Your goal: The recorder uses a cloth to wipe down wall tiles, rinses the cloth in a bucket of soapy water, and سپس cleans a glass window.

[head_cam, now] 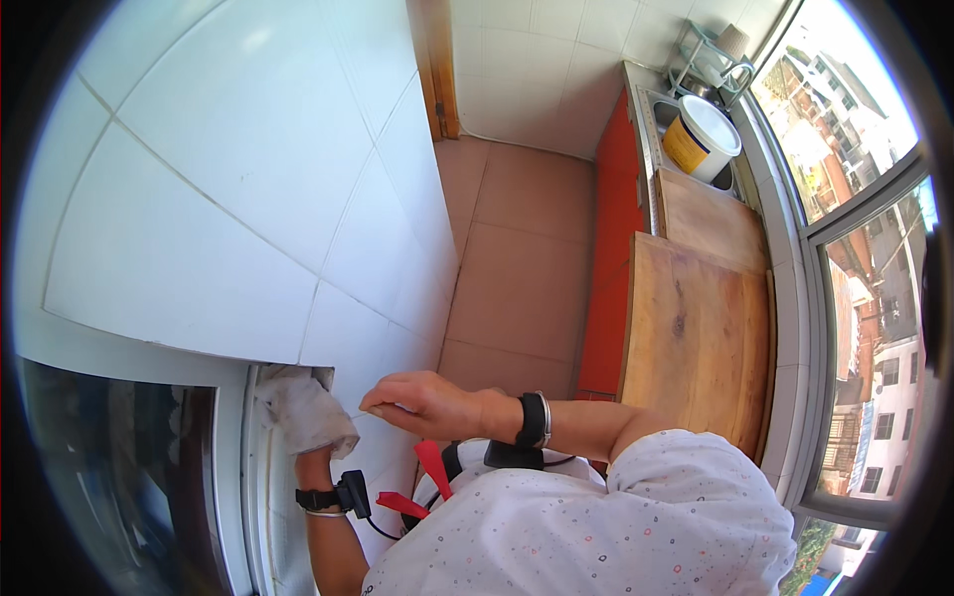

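Note:
A whitish cloth (309, 413) covers my left hand (298, 410) at the lower left, pressed to the corner where the white tiled wall (261, 223) meets a pale window or door frame (250, 477). The cloth hides the fingers, so their grip does not show. To the right of it, my right hand (417, 402) is raised in front of the body with its fingers curled together. I see nothing in it, though its palm side is hidden. Black bands are on both wrists.
A counter with red cabinet doors (615, 194) runs along the right under the windows. On it lie wooden boards (693, 320), and a white bucket (712, 130) with a yellow label stands over the sink. A dark glass pane (127, 462) is at lower left.

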`<state>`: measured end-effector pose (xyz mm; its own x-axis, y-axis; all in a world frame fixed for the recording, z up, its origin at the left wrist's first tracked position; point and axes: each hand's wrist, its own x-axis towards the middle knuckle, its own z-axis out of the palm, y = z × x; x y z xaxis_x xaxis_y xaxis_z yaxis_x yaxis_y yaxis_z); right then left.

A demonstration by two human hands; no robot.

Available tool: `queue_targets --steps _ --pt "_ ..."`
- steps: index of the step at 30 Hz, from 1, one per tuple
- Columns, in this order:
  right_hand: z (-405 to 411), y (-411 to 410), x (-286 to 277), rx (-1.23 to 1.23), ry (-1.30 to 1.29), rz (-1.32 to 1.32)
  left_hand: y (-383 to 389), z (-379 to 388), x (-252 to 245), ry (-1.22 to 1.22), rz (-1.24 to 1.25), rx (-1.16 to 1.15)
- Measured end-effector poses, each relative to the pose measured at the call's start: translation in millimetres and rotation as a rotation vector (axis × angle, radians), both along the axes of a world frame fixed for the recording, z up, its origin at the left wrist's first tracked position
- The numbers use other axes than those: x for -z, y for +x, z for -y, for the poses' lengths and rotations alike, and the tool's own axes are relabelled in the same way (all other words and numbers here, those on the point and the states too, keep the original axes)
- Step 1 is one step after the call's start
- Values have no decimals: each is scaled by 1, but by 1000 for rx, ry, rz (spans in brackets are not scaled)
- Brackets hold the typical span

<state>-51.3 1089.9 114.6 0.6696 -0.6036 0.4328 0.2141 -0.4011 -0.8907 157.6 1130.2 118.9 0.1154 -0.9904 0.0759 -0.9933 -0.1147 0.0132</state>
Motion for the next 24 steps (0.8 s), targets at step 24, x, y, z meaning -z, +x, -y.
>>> queue_targets --steps 24 --pt "61 -172 46 610 439 -123 -191 120 -4 143 -985 699"
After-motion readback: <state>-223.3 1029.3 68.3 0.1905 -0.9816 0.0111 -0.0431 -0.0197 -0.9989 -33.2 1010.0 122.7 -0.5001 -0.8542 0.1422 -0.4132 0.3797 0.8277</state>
